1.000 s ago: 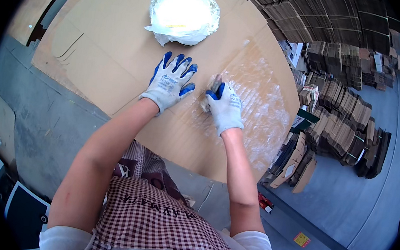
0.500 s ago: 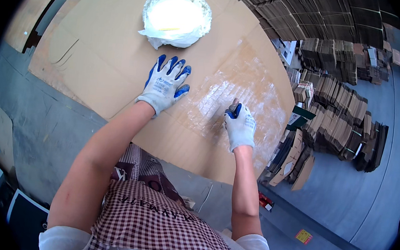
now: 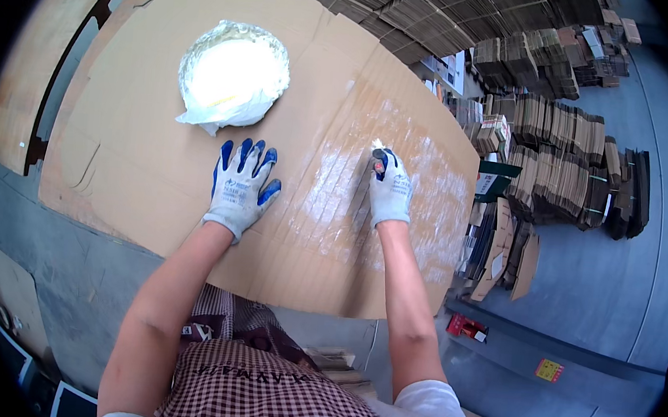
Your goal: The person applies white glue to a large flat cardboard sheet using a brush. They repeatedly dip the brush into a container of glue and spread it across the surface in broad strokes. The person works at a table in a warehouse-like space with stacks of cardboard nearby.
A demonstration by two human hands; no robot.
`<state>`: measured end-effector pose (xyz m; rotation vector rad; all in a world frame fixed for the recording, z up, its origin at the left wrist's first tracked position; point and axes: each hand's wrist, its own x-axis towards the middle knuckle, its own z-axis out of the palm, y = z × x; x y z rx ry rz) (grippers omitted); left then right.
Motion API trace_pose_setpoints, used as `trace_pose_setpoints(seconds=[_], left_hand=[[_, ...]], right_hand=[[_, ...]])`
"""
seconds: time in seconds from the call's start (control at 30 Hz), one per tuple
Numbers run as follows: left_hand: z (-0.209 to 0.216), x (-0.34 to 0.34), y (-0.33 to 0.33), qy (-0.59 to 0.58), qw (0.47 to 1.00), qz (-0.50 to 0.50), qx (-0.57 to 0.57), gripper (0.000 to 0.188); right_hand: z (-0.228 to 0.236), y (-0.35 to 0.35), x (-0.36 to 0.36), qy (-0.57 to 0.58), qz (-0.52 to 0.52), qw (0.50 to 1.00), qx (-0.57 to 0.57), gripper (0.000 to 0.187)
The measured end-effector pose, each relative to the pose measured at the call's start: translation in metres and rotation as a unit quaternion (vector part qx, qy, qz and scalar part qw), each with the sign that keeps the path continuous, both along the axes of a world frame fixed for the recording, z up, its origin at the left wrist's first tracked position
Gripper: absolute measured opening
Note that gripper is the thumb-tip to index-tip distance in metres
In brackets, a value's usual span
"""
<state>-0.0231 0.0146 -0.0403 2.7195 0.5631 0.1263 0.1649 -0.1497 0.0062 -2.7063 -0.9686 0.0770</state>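
Observation:
My left hand (image 3: 238, 187), in a white work glove with blue fingertips, lies flat on a large cardboard sheet (image 3: 135, 72), fingers spread. My right hand (image 3: 390, 186), gloved alike, is closed around a brush (image 3: 377, 144). Only its whitish tip and part of the handle show, the rest being hidden by my fingers. Under and around this hand the cardboard carries a wet, whitish smear of paste (image 3: 329, 178). Beyond my left hand stands a round bowl (image 3: 282, 55) lined with crumpled plastic and holding bright white paste.
Bundled stacks of flat cardboard (image 3: 552, 124) fill the far right, beyond the sheet's edge. A wooden board (image 3: 31, 79) lies at the far left. On the grey floor to the right are a red object (image 3: 463, 326) and a yellow label (image 3: 549, 370).
My view has shifted, so the sheet and bowl sit further left in the picture. My right hand has moved across the pasted area with the brush. My left hand remains spread on the cardboard.

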Motion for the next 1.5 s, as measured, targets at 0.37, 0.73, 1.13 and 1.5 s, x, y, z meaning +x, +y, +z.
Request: trace_pose_setpoints(seconds=[0.37, 0.73, 1.13, 1.5], left_hand=[[-0.002, -0.003, 0.002, -0.016, 1.000, -0.004, -0.008, 0.051], [-0.001, -0.004, 0.002, -0.036, 0.999, -0.012, -0.013, 0.050], [0.003, -0.002, 0.002, -0.030, 0.999, -0.023, -0.020, 0.050], [0.002, -0.001, 0.003, -0.044, 0.999, -0.019, -0.017, 0.050]], right_hand=[[0.003, 0.022, 0.021, -0.015, -0.064, 0.995, 0.075, 0.034], [0.020, 0.044, 0.066, 0.058, -0.146, 0.973, 0.169, 0.020], [0.024, 0.036, 0.137, 0.049, 0.006, 0.999, -0.013, 0.017], [0.016, 0.030, 0.127, 0.061, -0.150, 0.984, 0.079, 0.021]])
